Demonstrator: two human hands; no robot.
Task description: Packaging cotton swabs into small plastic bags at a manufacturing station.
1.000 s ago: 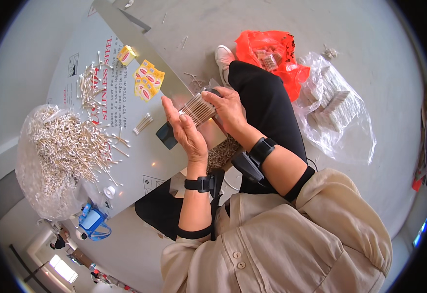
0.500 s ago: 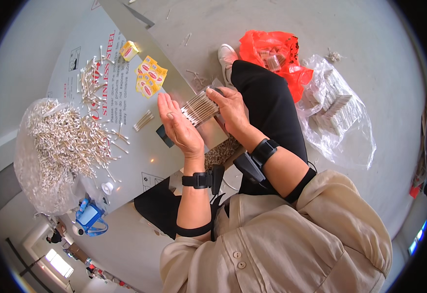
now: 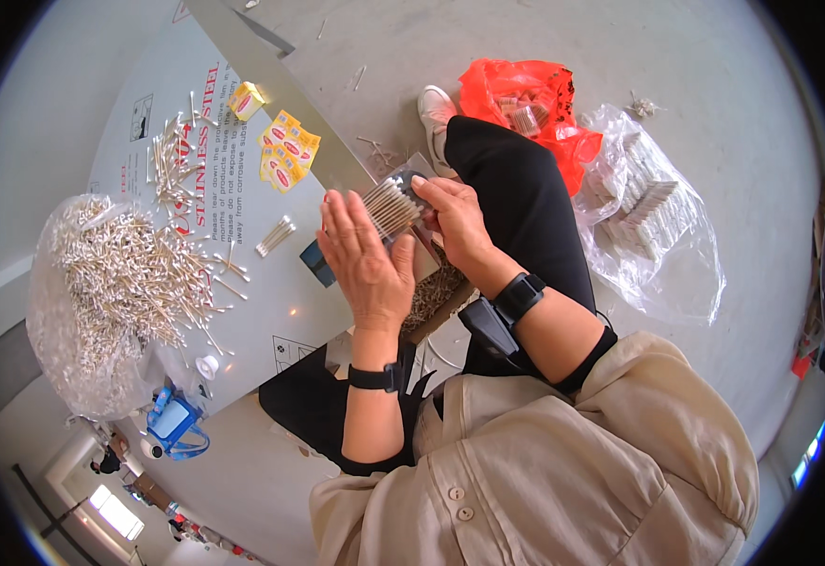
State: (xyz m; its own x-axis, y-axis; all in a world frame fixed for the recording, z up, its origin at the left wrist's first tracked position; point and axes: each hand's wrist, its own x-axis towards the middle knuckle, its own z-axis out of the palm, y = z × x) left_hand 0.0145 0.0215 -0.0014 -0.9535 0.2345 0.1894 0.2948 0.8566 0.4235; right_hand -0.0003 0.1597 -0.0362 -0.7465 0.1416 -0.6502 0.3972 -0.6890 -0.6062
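Observation:
My right hand [image 3: 458, 215] is closed on a clear packet of cotton swabs [image 3: 392, 209], thumb on top. The swabs lie side by side inside it. My left hand [image 3: 368, 269] is held flat, fingers stretched and back upward, against the near left end of the packet; its palm is hidden. Left of that hand, a small bundle of swabs [image 3: 276, 236] lies on the table [image 3: 266, 302], beside a dark flat piece [image 3: 317, 264] partly under the hand. Yellow printed cards [image 3: 288, 151] lie fanned out farther off.
A clear bag spills a big heap of cotton swabs [image 3: 130, 274] at the left, with loose swabs [image 3: 172, 160] beyond. A small yellow box [image 3: 246, 100] stands near the table edge. On the floor sit a red bag [image 3: 516, 104] and a clear bag of white packs [image 3: 648, 208].
My left hand has turned from palm facing the packet to back upward, and moved right over the packet's end. The right hand still holds the packet, shifted slightly right.

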